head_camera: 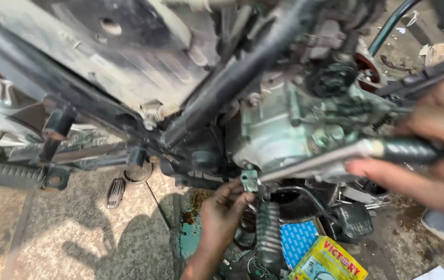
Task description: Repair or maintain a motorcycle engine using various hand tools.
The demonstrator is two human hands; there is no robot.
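socket wrench [331, 158] seated on engine [284, 129] bolt – right hand [429, 150] clamped on its grip, left hand [222, 212] pinching the socket end [249, 180]; engine mounted yet.

the left hand [222, 212] comes up from the bottom edge of the view on a bare forearm, reaching away from the body. its back faces the camera, the wrist is nearly straight, and its fingers [237, 194] are bunched together and curled at the tips, pinching at a point just above them. the right hand [429, 155] enters from the right edge, large, blurred and close to the camera. its fingers are wrapped in a closed grip, knuckles on top, with the thumb stretched out leftward along the underside.
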